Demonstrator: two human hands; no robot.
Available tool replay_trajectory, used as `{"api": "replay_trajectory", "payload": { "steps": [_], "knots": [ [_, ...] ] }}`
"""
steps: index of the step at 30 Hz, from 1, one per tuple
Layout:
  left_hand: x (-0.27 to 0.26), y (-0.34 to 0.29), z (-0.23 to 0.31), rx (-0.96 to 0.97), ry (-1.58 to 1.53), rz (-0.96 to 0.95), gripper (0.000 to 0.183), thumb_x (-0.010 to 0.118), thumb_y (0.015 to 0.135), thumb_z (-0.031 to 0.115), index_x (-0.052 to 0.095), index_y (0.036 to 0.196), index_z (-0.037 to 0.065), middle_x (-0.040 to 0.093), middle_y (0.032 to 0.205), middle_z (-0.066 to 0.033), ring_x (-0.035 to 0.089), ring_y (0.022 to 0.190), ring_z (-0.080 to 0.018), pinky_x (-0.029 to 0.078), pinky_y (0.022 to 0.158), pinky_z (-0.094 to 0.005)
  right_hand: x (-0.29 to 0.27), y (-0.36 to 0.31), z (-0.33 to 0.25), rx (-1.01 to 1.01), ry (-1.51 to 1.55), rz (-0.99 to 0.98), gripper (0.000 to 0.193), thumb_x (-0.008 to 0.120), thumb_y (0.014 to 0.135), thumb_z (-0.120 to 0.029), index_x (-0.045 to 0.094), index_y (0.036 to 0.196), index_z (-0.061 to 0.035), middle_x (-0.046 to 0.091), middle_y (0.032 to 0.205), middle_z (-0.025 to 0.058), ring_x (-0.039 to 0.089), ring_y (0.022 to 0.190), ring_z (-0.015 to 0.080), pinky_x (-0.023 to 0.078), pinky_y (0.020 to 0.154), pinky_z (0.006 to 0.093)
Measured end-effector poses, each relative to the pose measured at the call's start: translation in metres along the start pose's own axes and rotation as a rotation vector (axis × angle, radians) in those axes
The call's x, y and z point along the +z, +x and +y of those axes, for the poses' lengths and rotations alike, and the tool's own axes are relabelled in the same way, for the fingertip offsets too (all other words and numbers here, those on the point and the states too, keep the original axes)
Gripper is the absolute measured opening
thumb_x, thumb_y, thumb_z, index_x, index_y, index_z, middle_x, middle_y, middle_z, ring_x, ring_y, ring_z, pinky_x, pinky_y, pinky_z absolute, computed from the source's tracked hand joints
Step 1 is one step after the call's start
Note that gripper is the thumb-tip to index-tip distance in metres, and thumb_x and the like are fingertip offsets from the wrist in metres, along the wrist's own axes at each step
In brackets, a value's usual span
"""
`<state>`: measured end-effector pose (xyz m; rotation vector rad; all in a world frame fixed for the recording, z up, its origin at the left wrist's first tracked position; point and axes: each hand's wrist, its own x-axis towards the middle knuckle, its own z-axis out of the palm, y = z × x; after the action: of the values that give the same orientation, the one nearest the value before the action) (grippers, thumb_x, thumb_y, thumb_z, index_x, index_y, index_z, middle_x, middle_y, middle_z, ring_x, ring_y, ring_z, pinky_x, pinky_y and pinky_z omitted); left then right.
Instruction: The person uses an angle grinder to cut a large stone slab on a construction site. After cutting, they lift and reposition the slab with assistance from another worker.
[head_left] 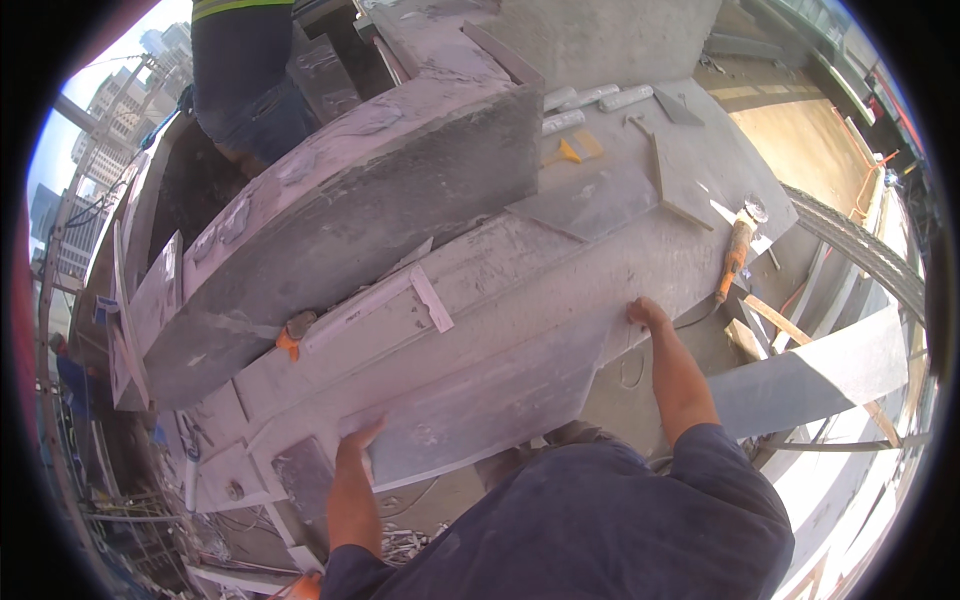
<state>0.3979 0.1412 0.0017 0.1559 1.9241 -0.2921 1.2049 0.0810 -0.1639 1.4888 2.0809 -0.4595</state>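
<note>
A flat grey slab (pixel 480 395) lies at a slant across the near side of the work surface, close to my body. My left hand (pixel 362 440) grips its left end, fingers on the top and the rest at the edge. My right hand (pixel 645 312) is closed beside the slab's far right corner, with its knuckles low over the grey work surface (pixel 520 310); what its fingers hold is hidden. An orange angle grinder (pixel 738 250) lies to the right of this hand, its disc end pointing away from me.
A curved grey wall (pixel 370 210) rises behind the work surface. A yellow-handled brush (pixel 572 150), wrapped rolls (pixel 600 97), an L-shaped strip (pixel 375 308) and an orange tool (pixel 296 332) lie about. Curved panels (pixel 810 380) lean at right. Another person (pixel 245 80) stands beyond the wall.
</note>
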Motion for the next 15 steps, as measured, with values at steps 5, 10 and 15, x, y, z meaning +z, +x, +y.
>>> {"api": "replay_trajectory", "payload": {
  "steps": [5,10,15],
  "knots": [
    [-0.001,-0.016,-0.014,-0.057,-0.035,0.072,0.162,0.097,0.065,0.074,-0.007,0.177,0.019,-0.01,0.184,-0.0188,-0.006,0.167,-0.0497,0.014,0.126,-0.0782,-0.055,0.001,-0.036,0.578,0.843,-0.023,0.027,0.06,0.096,-0.017,0.081,0.108,-0.0052,0.081,0.107,0.021,0.081,0.09,0.0393,0.066,0.076,0.0538],
    [-0.003,-0.007,-0.011,-0.054,0.042,0.038,0.163,0.088,0.065,0.085,-0.012,0.176,0.02,-0.013,0.183,-0.0221,-0.005,0.164,-0.0578,0.014,0.124,-0.0794,-0.059,-0.004,-0.037,0.694,0.959,-0.004,0.032,0.057,0.098,-0.021,0.081,0.109,-0.0027,0.081,0.107,0.023,0.081,0.088,0.0401,0.066,0.075,0.053],
    [-0.004,0.003,-0.011,-0.062,0.054,0.032,0.165,0.086,0.064,0.088,-0.015,0.175,0.02,-0.014,0.182,-0.0236,-0.004,0.162,-0.0615,0.016,0.123,-0.0815,-0.045,-0.002,-0.029,0.62,0.86,-0.016,0.035,0.054,0.101,-0.022,0.079,0.11,0.0019,0.081,0.108,0.0227,0.081,0.088,0.0394,0.067,0.076,0.0512]
  ]
}}
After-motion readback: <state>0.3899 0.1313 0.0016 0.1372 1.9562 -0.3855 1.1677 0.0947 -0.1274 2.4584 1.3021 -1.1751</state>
